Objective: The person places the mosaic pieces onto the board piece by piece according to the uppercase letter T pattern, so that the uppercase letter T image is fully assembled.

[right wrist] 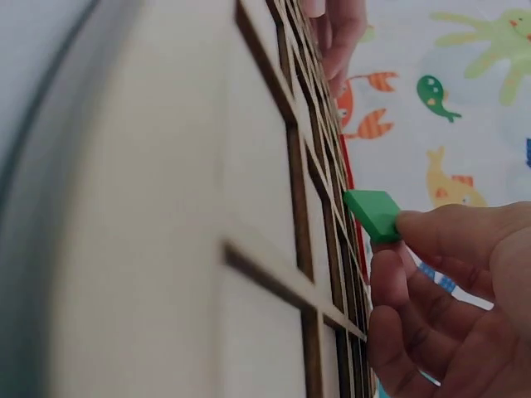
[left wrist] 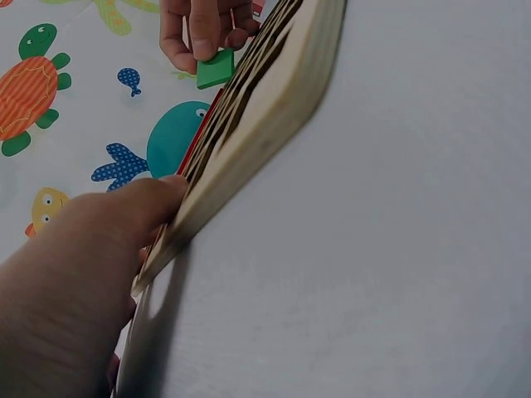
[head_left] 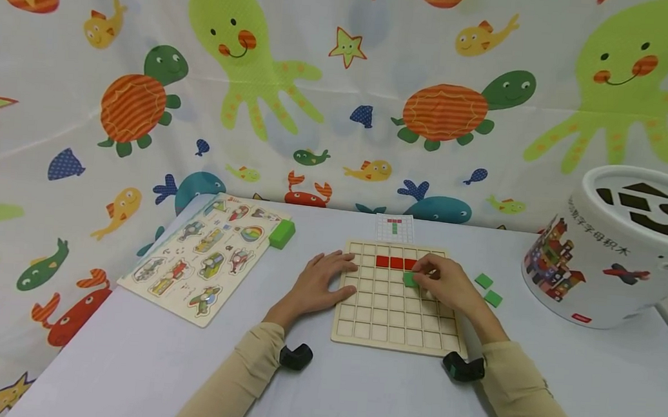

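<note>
My right hand (head_left: 447,286) pinches a small green square tile (right wrist: 375,214) between thumb and fingers, over the wooden grid board (head_left: 397,346). In the head view the green tile is just below a row of red tiles (head_left: 397,262) set in the board's upper cells. One edge of it appears tipped against the grid in the right wrist view. My left hand (head_left: 318,283) rests at the board's left edge, fingers fairly straight, thumb touching the rim. Two loose green tiles (head_left: 493,299) lie on the table right of the board.
Behind the board lies a printed grid card (head_left: 394,229) with a red and green T pattern. A picture puzzle board (head_left: 190,269) is at the left, a green block (head_left: 282,233) at its corner. A white bucket (head_left: 602,279) stands at the right, before a patterned curtain (head_left: 343,164).
</note>
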The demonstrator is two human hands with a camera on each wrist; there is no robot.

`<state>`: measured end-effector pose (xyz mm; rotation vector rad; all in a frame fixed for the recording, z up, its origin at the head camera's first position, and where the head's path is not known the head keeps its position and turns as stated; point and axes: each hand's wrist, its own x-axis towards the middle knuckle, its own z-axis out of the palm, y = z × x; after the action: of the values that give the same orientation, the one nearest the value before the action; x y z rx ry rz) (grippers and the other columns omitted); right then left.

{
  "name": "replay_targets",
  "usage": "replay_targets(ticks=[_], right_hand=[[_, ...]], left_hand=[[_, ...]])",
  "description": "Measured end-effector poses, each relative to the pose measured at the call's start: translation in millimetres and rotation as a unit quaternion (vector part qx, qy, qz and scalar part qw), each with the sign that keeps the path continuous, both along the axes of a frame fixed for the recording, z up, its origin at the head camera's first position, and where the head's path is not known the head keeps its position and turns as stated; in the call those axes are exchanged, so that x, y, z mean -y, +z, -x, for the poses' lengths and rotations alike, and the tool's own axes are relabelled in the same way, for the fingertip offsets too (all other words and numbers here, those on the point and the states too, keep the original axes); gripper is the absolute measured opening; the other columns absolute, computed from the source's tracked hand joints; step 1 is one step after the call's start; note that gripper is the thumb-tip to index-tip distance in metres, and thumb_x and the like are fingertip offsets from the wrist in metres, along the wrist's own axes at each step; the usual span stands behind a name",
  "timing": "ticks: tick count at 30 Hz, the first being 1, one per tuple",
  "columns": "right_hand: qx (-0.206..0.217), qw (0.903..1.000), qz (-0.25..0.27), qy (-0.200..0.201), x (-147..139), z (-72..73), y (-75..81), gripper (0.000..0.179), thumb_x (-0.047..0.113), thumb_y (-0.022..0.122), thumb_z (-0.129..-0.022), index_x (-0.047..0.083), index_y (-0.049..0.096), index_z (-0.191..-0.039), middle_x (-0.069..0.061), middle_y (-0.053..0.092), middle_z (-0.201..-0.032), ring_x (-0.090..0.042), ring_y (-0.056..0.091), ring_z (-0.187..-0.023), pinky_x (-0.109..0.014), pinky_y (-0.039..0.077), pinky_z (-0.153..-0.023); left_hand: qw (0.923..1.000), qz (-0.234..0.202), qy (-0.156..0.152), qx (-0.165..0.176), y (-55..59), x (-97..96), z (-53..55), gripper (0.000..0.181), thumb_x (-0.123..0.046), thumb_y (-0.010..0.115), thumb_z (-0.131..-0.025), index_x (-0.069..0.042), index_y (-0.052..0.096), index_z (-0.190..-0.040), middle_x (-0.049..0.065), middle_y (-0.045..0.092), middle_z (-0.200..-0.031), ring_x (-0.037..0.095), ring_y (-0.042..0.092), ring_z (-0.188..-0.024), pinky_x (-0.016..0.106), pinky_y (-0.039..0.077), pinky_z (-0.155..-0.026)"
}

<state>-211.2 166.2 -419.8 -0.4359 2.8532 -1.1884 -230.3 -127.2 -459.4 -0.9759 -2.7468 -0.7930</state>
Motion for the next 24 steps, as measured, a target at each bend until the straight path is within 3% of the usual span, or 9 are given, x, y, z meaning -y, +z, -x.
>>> replay_targets(ticks=[9,17,24], right_hand=[[0.013,0.9998,-0.002,-0.015,7.5,6.0,4.7,0.014,0.018,0.061,-0.091,0.007,0.062,-0.101,-0.009,0.066,-0.094,-0.017,0.060,-0.076,-0.028,0.049,-0.070],[0.030,0.9995,0.011,-0.009,13.8,14.5,4.5,0.015,0.015,0.061,-0.091,0.004,0.062,-0.100,-0.012,0.065,-0.090,-0.017,0.059,-0.072,-0.026,0.049,-0.061],[0.039,0.9992,-0.001,-0.001,17.3,16.7,2.7,0.014,0.014,0.060,-0.091,0.003,0.062,-0.099,-0.011,0.064,-0.090,-0.018,0.057,-0.074,-0.027,0.049,-0.064]], left_hand=[[1.0000,-0.006,-0.005,-0.005,0.1,-0.3,-0.2,0.042,-0.040,0.061,-0.088,-0.018,0.058,-0.124,0.004,0.048,-0.143,0.027,0.036,-0.139,0.054,0.021,-0.114],[1.0000,-0.002,-0.005,-0.003,0.6,-0.3,-0.1,0.042,-0.040,0.060,-0.089,-0.019,0.058,-0.125,0.002,0.047,-0.144,0.027,0.035,-0.140,0.053,0.021,-0.114],[0.9999,-0.003,-0.007,-0.010,-0.3,0.1,0.4,0.042,-0.040,0.061,-0.088,-0.018,0.058,-0.124,0.004,0.048,-0.143,0.028,0.036,-0.139,0.055,0.022,-0.113]])
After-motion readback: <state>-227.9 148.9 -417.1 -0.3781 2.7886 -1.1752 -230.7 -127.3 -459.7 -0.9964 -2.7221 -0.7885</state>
